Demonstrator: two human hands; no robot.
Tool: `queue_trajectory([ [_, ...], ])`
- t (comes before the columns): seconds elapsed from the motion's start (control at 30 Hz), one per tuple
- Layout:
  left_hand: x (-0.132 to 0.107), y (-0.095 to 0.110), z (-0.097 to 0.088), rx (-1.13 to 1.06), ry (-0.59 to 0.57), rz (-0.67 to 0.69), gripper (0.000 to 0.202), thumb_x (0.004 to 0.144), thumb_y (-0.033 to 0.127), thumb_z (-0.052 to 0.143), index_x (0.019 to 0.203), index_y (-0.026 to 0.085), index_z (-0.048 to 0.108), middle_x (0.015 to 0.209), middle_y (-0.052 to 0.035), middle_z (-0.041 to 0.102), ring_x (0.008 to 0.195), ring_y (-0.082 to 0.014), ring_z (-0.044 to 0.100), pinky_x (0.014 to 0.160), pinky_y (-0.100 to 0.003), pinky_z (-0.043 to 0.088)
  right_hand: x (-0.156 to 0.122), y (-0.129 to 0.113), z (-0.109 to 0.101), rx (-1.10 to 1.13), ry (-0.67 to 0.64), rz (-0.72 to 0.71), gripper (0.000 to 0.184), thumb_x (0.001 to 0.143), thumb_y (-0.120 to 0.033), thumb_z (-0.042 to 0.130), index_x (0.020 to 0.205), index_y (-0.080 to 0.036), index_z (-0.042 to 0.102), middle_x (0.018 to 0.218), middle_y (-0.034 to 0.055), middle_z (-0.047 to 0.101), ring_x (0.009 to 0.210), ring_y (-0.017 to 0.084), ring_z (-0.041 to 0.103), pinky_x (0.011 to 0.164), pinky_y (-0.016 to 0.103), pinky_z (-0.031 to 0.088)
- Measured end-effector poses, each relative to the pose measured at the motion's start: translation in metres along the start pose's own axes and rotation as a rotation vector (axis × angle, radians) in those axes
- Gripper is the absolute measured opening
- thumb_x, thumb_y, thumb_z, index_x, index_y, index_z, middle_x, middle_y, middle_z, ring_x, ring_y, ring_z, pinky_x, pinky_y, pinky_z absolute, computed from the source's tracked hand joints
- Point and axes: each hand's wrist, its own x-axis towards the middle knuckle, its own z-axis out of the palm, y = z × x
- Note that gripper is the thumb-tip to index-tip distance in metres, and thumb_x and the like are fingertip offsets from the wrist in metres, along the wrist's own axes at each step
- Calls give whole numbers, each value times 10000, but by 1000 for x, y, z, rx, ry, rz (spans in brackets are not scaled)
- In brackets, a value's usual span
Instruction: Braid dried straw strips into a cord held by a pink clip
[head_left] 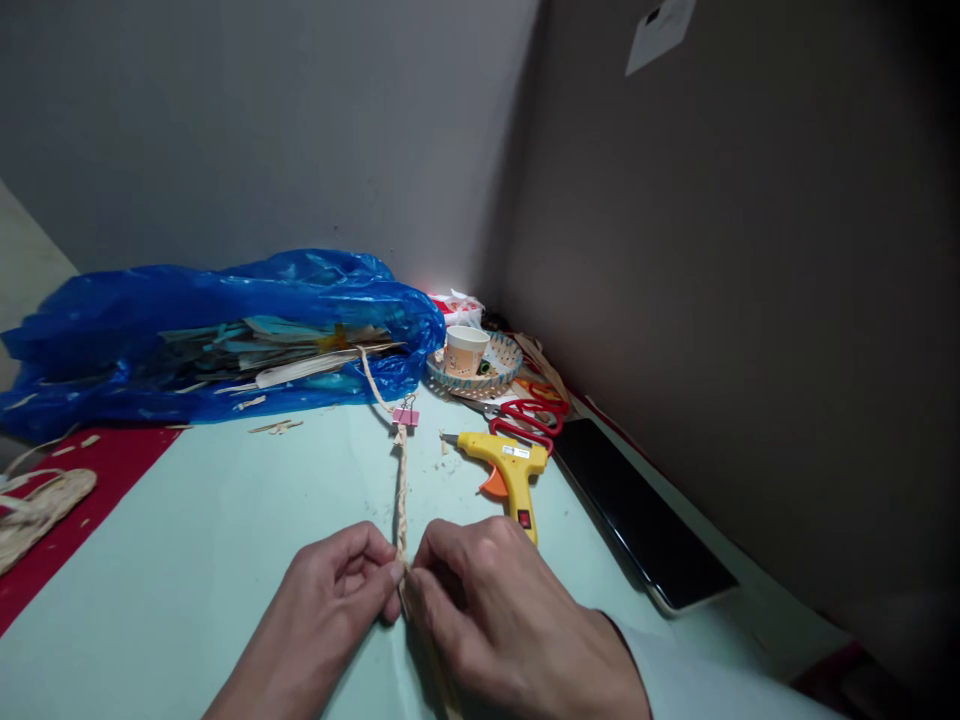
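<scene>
From where I stand, both hands meet over the pale green table (255, 520), working at a thin plaited cord (402, 490). The left hand (337, 595) is nearly closed, thumb and forefinger pinching the cord's near part. The right hand (510, 610) is curled just beside it, its fingers closed on the strands there (its palm is turned down, so I can't tell how they grip underneath). The cord runs straight away from the hands to a pink binder clip (406, 417), and past it a strand reaches the blue plastic bag (315, 280). Near the right hand lies a yellow glue gun (510, 455), with red-handled scissors (553, 416) just behind it.
</scene>
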Motion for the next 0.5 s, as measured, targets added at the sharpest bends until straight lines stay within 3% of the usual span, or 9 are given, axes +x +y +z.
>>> queue_trajectory([
  [0.1,-1,-2,2,-38,-4,-4,207,705,322,712,663,174,574,476,79,519,439,-70,424,458,-181,278,-2,2,12,-81,89,-84,175,889,-282,465,747,-194,517,644,14,544,544,121,459,448,227,225],
  [0.23,-2,1,3,-27,-4,-47,241,761,383,656,676,170,584,371,104,415,348,-37,274,390,-173,168,-3,7,30,-278,249,-432,169,882,-158,419,755,-181,529,603,6,564,491,126,451,428,271,198],
  [0.4,-6,9,0,-178,-64,-76,310,715,445,712,712,146,634,527,31,585,371,-15,297,369,-152,172,-1,14,36,-437,351,-690,219,857,-47,369,755,-172,517,591,9,563,432,137,441,375,302,211],
  [0.5,-7,10,-3,-251,-66,-124,305,688,424,760,725,153,624,676,-22,691,381,-3,302,369,-149,164,0,14,35,-488,323,-758,234,855,-13,372,792,-153,549,616,26,602,426,134,448,363,305,232],
])
